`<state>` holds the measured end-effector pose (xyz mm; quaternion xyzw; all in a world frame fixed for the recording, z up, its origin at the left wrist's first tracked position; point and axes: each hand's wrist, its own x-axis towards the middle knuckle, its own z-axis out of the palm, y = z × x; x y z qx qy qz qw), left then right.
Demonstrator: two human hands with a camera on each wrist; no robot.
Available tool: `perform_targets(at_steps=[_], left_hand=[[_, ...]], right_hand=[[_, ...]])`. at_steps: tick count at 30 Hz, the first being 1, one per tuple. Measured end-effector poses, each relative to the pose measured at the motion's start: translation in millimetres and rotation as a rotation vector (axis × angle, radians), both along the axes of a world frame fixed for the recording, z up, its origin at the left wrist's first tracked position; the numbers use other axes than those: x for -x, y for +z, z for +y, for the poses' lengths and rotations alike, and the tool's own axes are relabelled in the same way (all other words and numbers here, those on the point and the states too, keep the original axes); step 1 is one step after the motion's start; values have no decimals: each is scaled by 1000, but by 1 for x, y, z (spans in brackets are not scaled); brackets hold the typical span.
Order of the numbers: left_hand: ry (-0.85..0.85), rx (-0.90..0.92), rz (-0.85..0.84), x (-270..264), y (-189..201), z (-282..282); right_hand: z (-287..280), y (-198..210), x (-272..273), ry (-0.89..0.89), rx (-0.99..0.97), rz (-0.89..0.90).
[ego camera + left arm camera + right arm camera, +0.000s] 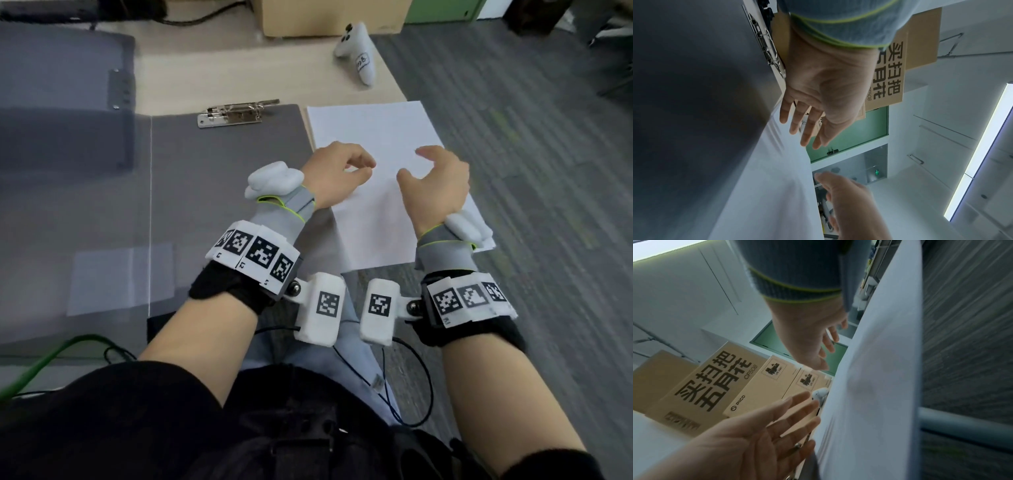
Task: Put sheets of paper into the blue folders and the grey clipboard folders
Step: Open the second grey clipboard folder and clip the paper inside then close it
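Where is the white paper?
In the head view, the paper lies right of the open grey clipboard, under both hands, at the desk's edge.

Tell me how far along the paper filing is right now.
Done: the grey clipboard folder lies open, with no sheet under its clip. In hand: both the left hand and right hand hover open over the paper stack beside it, gripping nothing yet. Left: lifting a sheet and putting it into the folder. No blue folder can be made out.
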<state>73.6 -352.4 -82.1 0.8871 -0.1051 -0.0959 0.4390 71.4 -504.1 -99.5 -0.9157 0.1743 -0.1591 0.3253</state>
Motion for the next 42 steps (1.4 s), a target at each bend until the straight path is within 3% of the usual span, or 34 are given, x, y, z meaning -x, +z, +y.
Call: perform_targets(at_steps=[3,5,10,17,21,22,26,37,42], left_hand=[[-2,-61,44,3,-6,-9],[-7,-105,63,3,-10,-15],[-28,-246,64,-2,-20,-22],[51,-76,143,-3,-18,-28],[103,442,309,-5,-13,-34],[106,497,336,-5,-11,-34],[112,472,334,-8,-10,-33],[129,525,299,-10,-17,-33],[213,582,301,-13,-21,-37]], right_hand=[[-21,-6,5,-51,170,262],[-33,-9,11,-64,167,371],[-44,-7,17,-25,79,277],[-34,14,19,79,154,105],[-19,21,21,222,34,45],[-16,20,22,255,-13,31],[-9,18,25,306,-182,-41],[-13,21,20,288,-265,17],[-14,22,21,277,-295,23]])
